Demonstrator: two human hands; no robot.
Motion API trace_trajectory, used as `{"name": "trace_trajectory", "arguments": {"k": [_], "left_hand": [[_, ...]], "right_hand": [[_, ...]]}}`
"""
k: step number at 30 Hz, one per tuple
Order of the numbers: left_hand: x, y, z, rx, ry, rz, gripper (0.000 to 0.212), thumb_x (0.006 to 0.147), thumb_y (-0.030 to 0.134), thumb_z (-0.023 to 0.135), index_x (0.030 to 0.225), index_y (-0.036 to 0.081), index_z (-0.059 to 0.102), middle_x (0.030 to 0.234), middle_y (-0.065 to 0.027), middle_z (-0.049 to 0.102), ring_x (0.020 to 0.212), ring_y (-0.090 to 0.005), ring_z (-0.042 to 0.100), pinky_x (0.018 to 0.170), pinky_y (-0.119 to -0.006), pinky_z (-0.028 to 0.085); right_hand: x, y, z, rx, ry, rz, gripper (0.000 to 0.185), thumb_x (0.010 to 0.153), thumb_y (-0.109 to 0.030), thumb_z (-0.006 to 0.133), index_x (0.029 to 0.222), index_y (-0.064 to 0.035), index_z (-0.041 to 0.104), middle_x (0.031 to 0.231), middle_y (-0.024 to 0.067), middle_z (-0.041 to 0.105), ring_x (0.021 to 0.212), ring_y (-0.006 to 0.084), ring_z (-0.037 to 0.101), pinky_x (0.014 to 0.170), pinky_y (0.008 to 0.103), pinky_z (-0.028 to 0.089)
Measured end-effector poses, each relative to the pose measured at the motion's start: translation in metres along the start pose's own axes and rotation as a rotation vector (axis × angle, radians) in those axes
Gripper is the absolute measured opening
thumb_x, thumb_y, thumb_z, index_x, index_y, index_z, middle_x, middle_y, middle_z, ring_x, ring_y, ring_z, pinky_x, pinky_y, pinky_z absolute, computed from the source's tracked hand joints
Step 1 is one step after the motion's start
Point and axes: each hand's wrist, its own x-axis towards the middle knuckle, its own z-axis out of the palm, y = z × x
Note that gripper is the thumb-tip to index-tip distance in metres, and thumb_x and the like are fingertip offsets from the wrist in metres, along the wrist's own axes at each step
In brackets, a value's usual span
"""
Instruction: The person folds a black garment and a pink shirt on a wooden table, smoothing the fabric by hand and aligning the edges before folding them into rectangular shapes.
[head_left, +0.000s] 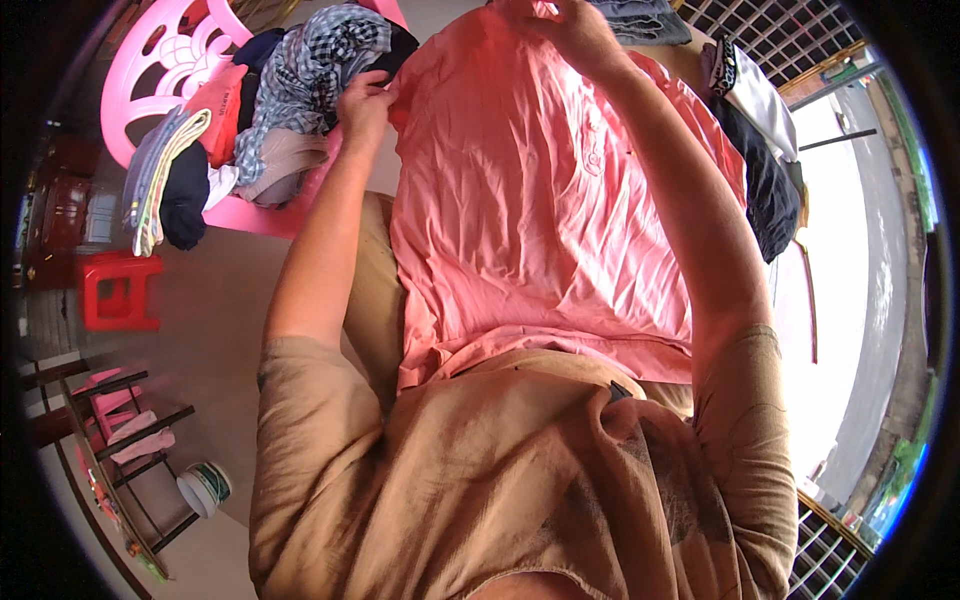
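Observation:
A creased pink garment (495, 202), which looks like a shirt, is spread over my lap and reaches up to the top of the view. Its lower edge lies against my waist. My left hand (365, 112) pinches the garment's left edge between thumb and fingers. At the top, my right hand (581, 37) grips the fabric near its upper end, and part of that hand's fingers is cut off by the frame. Sunlight falls across the cloth's right half.
To the left, a pink plastic chair (116, 97) bears heaped clothes, including a checked cloth (319, 60). Folded grey cloth (649, 22) lies at top right, near dark clothing (757, 187). A red stool (120, 291) and a white bucket (201, 491) stand on the floor at left.

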Motion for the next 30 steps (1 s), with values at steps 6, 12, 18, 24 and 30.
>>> {"name": "trace_trajectory", "arguments": {"k": [6, 12, 18, 24, 30], "left_hand": [[-0.032, 0.042, 0.009, 0.004, -0.304, -0.206, 0.03, 0.084, 0.03, 0.077, 0.099, 0.005, 0.072, 0.078, 0.0011, 0.065, 0.068, -0.0077, 0.058, 0.06, -0.023, 0.044], [-0.037, 0.03, -0.004, 0.228, -0.363, 0.073, 0.019, 0.08, 0.018, 0.078, 0.09, 0.002, 0.072, 0.077, -0.0023, 0.067, 0.068, -0.0114, 0.061, 0.064, -0.028, 0.049], [-0.047, 0.082, 0.07, 0.176, -0.254, 0.487, 0.008, 0.08, 0.0, 0.069, 0.087, 0.003, 0.071, 0.08, -0.0086, 0.07, 0.069, -0.016, 0.066, 0.066, -0.03, 0.052], [-0.068, 0.141, 0.193, 0.193, -0.586, 0.458, 0.009, 0.081, 0.004, 0.071, 0.089, -0.001, 0.072, 0.081, -0.0053, 0.071, 0.074, -0.011, 0.064, 0.07, -0.026, 0.051], [-0.091, 0.175, 0.265, 0.303, -0.404, 0.897, 0.023, 0.075, 0.008, 0.076, 0.096, 0.005, 0.069, 0.096, -0.0095, 0.065, 0.094, -0.0275, 0.062, 0.084, -0.038, 0.05]], "right_hand": [[-0.107, -0.004, -0.073, -0.979, -0.025, 0.208, 0.021, 0.088, -0.023, 0.063, 0.103, -0.0139, 0.075, 0.11, 0.006, 0.072, 0.103, 0.0234, 0.066, 0.086, 0.0399, 0.049], [-0.151, -0.029, -0.175, -1.614, 0.229, 0.451, 0.031, 0.089, -0.032, 0.063, 0.117, -0.021, 0.069, 0.122, 0.0023, 0.063, 0.119, 0.0269, 0.056, 0.096, 0.0463, 0.039], [-0.215, -0.059, -0.182, -1.272, 0.368, 0.164, 0.012, 0.089, -0.021, 0.066, 0.096, -0.0132, 0.071, 0.091, 0.0053, 0.069, 0.091, 0.0262, 0.066, 0.084, 0.0408, 0.047], [-0.307, -0.058, -0.162, -1.236, 0.409, 0.178, 0.006, 0.082, -0.012, 0.067, 0.088, -0.0137, 0.068, 0.095, 0.0042, 0.063, 0.092, 0.0267, 0.062, 0.077, 0.0407, 0.044], [-0.316, -0.063, -0.217, -1.175, 0.71, 0.285, 0.018, 0.084, -0.018, 0.071, 0.1, -0.0106, 0.068, 0.104, 0.0077, 0.066, 0.102, 0.0289, 0.063, 0.086, 0.0413, 0.046]]}}
